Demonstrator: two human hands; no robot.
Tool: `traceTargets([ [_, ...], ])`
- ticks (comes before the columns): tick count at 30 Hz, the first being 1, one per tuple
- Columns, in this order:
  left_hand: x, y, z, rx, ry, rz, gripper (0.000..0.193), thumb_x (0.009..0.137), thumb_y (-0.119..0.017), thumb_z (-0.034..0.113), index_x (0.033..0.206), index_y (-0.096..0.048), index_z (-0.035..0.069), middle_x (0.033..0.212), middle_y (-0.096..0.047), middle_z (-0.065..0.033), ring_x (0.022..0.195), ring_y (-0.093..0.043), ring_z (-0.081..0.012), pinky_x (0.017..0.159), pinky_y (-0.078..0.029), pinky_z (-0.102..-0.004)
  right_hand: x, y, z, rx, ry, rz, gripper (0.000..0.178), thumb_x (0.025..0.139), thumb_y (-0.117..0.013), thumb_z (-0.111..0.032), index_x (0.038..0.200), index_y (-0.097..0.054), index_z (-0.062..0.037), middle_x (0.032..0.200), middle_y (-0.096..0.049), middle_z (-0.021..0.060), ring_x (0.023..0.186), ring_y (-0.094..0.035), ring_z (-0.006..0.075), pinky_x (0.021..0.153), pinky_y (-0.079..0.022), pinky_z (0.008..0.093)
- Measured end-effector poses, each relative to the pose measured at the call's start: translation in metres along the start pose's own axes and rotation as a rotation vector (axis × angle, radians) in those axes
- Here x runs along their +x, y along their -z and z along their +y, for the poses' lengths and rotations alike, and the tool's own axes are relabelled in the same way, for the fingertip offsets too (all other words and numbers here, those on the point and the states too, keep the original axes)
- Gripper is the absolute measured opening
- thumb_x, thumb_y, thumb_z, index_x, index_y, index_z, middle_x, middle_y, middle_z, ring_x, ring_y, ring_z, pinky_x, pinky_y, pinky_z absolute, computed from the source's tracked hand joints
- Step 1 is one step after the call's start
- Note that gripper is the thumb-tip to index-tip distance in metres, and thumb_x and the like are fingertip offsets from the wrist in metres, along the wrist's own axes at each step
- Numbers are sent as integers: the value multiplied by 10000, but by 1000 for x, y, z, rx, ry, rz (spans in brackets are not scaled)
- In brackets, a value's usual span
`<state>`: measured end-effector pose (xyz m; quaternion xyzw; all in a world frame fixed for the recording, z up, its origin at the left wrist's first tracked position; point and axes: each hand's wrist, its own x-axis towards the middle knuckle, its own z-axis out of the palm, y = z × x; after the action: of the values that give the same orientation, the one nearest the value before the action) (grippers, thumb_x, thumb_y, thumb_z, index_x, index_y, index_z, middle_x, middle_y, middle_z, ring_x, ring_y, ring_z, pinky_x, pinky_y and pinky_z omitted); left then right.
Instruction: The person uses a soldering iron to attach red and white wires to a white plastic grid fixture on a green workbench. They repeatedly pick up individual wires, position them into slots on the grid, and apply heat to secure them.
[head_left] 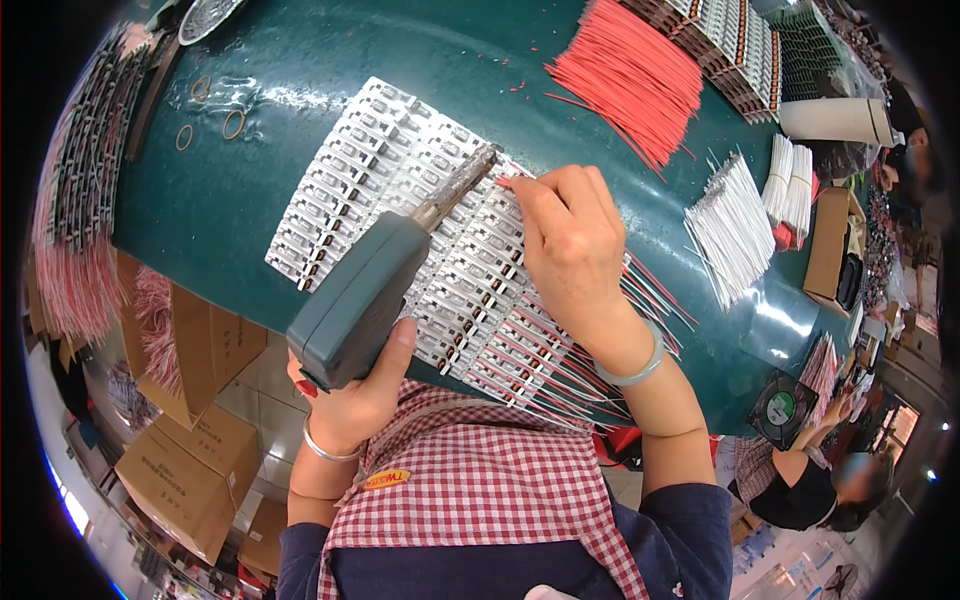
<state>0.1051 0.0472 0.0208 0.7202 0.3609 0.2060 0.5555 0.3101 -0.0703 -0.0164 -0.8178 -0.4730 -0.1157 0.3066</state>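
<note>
The left hand (350,395) is wrapped around the soldering gun (365,295) at center frame, best held by its bulky, rigid grip. The right hand (570,245) pinches 1 thin, floppy red wire (505,183) on the component strips (400,180), upper center.

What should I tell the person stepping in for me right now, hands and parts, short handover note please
Left hand: gripping the grey-green soldering gun, its tip at the sheet of small white parts on the green table.
Right hand: pressed on the sheet, fingertips pinching a red wire by the iron tip.
Done: the rows near the apron already carry red wires trailing off toward the right.
Left: the rows on the far left of the sheet carry no wires.
Supplies: loose red wires and white wires lie further back on the right.
</note>
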Motion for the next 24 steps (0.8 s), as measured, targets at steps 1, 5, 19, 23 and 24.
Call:
traceTargets([
  [1,0,0,0,4,0,-5,243,829,-821,84,1037,-741,-13,874,-747,-77,728,-684,-155,677,-541,-292,0,0,0,3,5,4,157,760,-716,39,911,-707,-1,854,-576,97,807,-569,269,655,-498,381],
  [5,2,-2,-1,5,5,-14,231,818,-818,70,1021,-744,-12,867,-745,-76,721,-683,-155,668,-537,-291,2,3,2,3,13,54,200,736,-713,38,932,-709,-2,892,-624,90,840,-592,273,689,-509,377],
  [19,14,-10,-1,30,-183,-42,215,803,-816,23,995,-735,-28,837,-736,-57,680,-644,-106,643,-510,-262,1,-5,13,0,-3,-5,239,733,-670,42,963,-709,-10,915,-637,93,837,-598,280,723,-509,395],
  [23,13,-12,-1,25,-171,-43,200,805,-813,15,982,-731,-26,829,-730,-49,682,-634,-95,640,-506,-256,3,-5,13,-3,7,-6,229,738,-674,44,960,-705,-4,910,-620,104,834,-589,282,715,-510,394],
  [24,13,-12,0,23,-165,-42,197,805,-813,13,980,-730,-26,828,-729,-48,681,-633,-94,640,-506,-256,3,-4,13,-7,11,-7,225,740,-676,44,959,-704,-2,909,-616,107,835,-588,282,714,-511,393],
])
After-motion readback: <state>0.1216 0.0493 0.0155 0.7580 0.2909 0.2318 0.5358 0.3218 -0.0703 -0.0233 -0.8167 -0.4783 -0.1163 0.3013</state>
